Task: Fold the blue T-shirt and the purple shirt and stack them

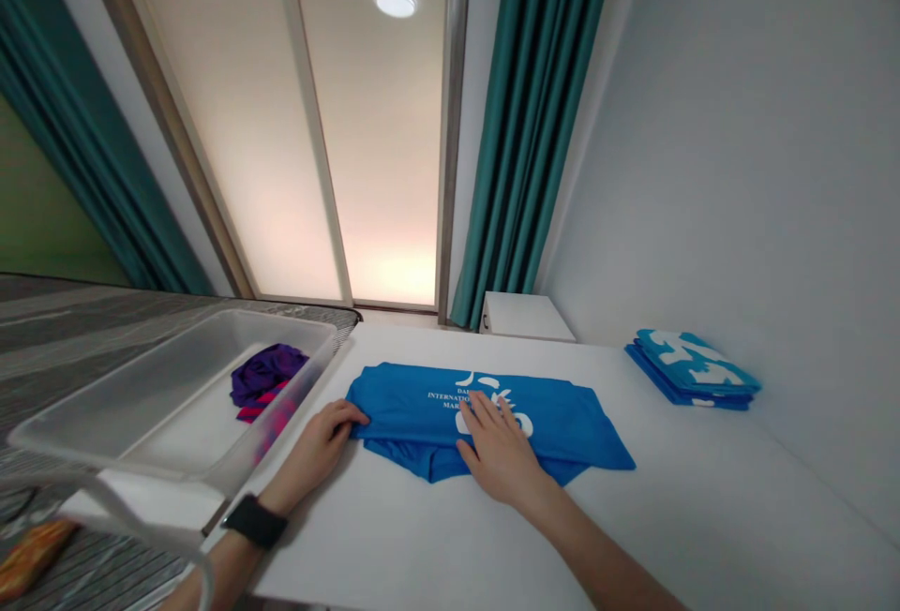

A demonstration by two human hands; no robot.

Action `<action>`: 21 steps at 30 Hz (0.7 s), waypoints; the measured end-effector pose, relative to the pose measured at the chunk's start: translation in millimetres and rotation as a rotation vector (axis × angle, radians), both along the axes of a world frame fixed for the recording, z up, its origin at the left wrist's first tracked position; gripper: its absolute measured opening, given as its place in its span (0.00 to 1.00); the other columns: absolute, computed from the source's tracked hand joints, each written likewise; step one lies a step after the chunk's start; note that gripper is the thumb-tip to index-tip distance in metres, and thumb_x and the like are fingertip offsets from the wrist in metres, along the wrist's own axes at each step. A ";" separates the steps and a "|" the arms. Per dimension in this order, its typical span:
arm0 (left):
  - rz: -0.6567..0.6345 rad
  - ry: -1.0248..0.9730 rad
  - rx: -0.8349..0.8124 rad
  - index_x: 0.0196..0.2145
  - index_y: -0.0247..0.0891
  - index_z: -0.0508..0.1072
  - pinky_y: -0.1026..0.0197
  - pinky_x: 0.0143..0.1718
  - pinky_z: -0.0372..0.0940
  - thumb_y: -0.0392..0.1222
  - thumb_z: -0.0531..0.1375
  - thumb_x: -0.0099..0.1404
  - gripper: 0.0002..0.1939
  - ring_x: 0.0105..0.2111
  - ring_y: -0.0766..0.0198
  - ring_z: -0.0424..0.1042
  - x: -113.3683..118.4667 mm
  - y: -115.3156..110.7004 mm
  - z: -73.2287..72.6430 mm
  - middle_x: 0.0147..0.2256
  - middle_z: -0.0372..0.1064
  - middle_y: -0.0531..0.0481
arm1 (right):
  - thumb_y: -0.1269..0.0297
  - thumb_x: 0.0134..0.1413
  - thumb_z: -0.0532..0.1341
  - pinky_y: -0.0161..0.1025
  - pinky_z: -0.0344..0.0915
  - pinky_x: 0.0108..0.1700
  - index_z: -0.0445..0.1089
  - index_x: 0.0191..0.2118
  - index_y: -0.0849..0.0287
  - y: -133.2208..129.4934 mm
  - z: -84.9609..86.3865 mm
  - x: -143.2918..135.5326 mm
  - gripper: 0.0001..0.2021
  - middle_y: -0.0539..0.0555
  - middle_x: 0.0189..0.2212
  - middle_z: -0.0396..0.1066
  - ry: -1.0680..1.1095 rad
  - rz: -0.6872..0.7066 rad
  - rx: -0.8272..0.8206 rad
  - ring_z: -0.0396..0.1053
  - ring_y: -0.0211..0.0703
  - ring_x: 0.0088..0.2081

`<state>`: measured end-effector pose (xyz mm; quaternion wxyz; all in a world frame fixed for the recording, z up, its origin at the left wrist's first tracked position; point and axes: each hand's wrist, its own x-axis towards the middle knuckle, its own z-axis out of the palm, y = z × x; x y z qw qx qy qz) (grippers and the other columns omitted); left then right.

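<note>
A blue T-shirt (pixel 408 405) with white lettering lies folded in a wide strip on the white table (pixel 394 545). Its lower layer sticks out along the near side. My left hand (pixel 320 447), a black watch (pixel 254 521) on its wrist, pinches the shirt's left edge with the fingers together; the thumb is partly hidden. Flat on the middle of the shirt rests my right hand (pixel 501 452), fingers stretched out over part of the white print.
A translucent plastic bin (pixel 175 358) with purple (pixel 265 374) and pink-red clothes stands to the left. At the back right, a stack of folded blue garments (pixel 693 369) lies near the wall. Beyond the table are a small white cabinet (pixel 527 316) and a green curtain (pixel 531 124).
</note>
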<state>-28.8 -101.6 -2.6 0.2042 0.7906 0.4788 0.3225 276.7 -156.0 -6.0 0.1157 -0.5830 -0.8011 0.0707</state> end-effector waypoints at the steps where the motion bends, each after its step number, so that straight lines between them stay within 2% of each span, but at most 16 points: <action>1: 0.006 -0.008 0.001 0.32 0.40 0.77 0.56 0.41 0.67 0.39 0.51 0.63 0.14 0.36 0.57 0.72 0.0 -0.5 -0.1 0.35 0.74 0.45 | 0.53 0.66 0.48 0.57 0.40 0.67 0.54 0.66 0.62 1.4 3.4 -12.9 0.28 0.62 0.67 0.49 0.024 0.054 0.017 0.44 0.54 0.68; 5: 0.015 -0.042 -0.001 0.32 0.39 0.76 0.56 0.41 0.66 0.39 0.50 0.63 0.14 0.36 0.57 0.72 0.0 -1.6 -1.1 0.35 0.73 0.46 | 0.58 0.67 0.50 0.50 0.43 0.68 0.59 0.64 0.56 2.6 11.3 -56.0 0.22 0.56 0.67 0.51 0.138 0.362 0.099 0.46 0.47 0.67; 7: 0.017 -0.062 -0.007 0.32 0.39 0.76 0.56 0.41 0.66 0.39 0.51 0.63 0.13 0.36 0.58 0.71 0.2 -2.5 -0.8 0.34 0.73 0.46 | 0.58 0.67 0.50 0.50 0.44 0.67 0.59 0.63 0.53 1.7 10.1 -69.4 0.21 0.54 0.67 0.51 0.169 0.442 0.082 0.47 0.45 0.67; 11: 0.061 -0.136 -0.018 0.32 0.38 0.75 0.56 0.41 0.66 0.40 0.51 0.64 0.13 0.37 0.58 0.72 1.0 -6.6 2.1 0.34 0.73 0.46 | 0.55 0.67 0.50 0.54 0.42 0.67 0.58 0.64 0.49 0.2 2.0 -78.9 0.22 0.55 0.68 0.49 0.189 0.453 0.024 0.45 0.48 0.68; 15: 0.107 -0.192 -0.035 0.34 0.38 0.73 0.57 0.41 0.65 0.40 0.50 0.64 0.12 0.37 0.58 0.71 1.1 -10.9 2.6 0.34 0.73 0.48 | 0.55 0.68 0.49 0.54 0.41 0.68 0.54 0.66 0.48 -0.5 -1.2 -77.6 0.23 0.54 0.68 0.48 0.184 0.453 0.030 0.45 0.47 0.68; 21: 0.044 -0.040 -0.015 0.31 0.38 0.72 0.57 0.39 0.64 0.32 0.49 0.57 0.12 0.34 0.59 0.70 1.5 -12.0 -0.6 0.32 0.71 0.48 | 0.56 0.69 0.47 0.51 0.40 0.68 0.56 0.65 0.52 -3.3 -2.2 -77.4 0.23 0.52 0.68 0.49 0.178 0.465 0.060 0.45 0.45 0.68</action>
